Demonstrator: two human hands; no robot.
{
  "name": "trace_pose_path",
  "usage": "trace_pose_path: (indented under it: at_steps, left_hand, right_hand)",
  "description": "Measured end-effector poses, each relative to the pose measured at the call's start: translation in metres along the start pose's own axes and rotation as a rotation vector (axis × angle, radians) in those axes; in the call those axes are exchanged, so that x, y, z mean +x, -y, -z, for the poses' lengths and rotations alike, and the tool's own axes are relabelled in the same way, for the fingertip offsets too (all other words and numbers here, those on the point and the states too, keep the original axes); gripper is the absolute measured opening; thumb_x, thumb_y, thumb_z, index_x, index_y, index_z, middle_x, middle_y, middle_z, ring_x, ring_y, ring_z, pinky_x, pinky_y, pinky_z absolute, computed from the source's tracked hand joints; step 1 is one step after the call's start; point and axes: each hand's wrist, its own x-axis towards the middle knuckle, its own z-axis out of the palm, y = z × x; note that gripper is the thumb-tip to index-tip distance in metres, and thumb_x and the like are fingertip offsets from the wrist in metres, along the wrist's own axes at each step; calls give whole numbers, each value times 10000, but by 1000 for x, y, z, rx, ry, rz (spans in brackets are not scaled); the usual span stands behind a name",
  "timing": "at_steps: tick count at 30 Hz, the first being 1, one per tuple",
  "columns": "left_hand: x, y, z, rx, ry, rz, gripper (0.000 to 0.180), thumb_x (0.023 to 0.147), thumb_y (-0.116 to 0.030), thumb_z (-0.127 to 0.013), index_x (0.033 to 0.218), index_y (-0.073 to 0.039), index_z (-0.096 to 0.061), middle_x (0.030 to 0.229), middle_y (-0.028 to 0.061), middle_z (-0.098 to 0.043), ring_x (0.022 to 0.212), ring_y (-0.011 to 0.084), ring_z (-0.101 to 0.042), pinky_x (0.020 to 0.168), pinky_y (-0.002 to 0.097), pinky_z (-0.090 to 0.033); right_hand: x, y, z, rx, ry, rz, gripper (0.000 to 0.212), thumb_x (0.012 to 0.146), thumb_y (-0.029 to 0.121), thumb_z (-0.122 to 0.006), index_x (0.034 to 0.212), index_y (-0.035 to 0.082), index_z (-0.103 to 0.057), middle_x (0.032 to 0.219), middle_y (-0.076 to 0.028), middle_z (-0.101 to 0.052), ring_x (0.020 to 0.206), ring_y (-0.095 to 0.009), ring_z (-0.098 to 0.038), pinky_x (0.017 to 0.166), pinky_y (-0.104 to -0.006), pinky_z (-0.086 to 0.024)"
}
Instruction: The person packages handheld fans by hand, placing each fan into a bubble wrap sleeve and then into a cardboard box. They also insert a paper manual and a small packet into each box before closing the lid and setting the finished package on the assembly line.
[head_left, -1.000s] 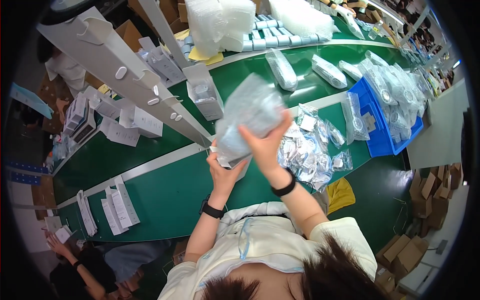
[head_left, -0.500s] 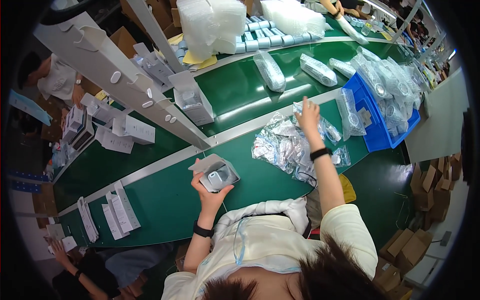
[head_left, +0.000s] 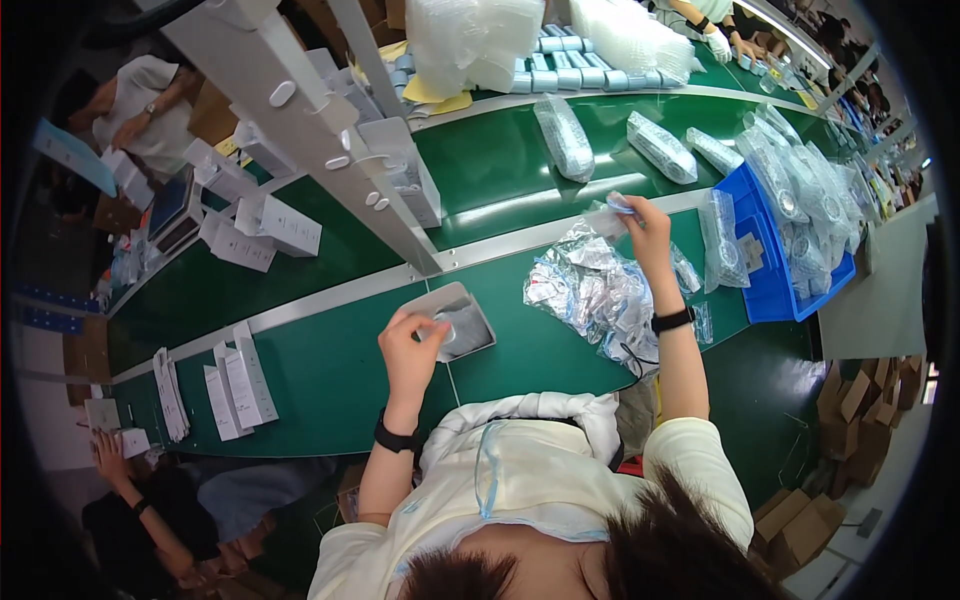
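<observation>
An open white box sits on the green bench in front of me. My left hand is at its left side, fingers curled, thumb and forefinger drawn together over the opening. Whatever is between those fingertips is hidden; a pale object lies partly covered inside. Farther right, my right hand pinches a small clear plastic bag, raised above a pile of clear plastic bags with small contents.
Beyond the metal rail, bubble-wrapped items lie on a green belt. A blue bin with more wrapped items stands right. Folded white cartons lie left. A metal post rises near the box. Co-workers sit at left.
My left hand has gone from gripping the box's outside to curling over its opening. The right hand has lifted a small clear bag off the pile. The whole view has shifted slightly.
</observation>
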Motion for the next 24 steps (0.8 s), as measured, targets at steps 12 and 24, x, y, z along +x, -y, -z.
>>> trace_pose_path:
  at_steps: [12, 24]
  left_hand:
    - [10, 7, -1, -99, 16, 27, 144, 586, -73, -707, 643, 6, -601, 634, 57, -552, 550, 142, -499, 499, 250, -361]
    - [2, 20, -1, -391, 21, 54, 111, 681, -66, -657, 749, -1, -599, 867, 70, -573, 766, 152, -560, 641, 266, -457]
  right_hand:
    - [-43, 183, -85, -82, 642, 965, 233, 631, 203, -648, 772, 53, -541, 805, -59, -537, 873, -224, -532, 781, -375, -424]
    - [-59, 192, -73, -155, 817, 728, 376, 627, 346, -679, 927, 135, -598, 956, -34, -504, 1013, -228, -449, 974, -565, -201]
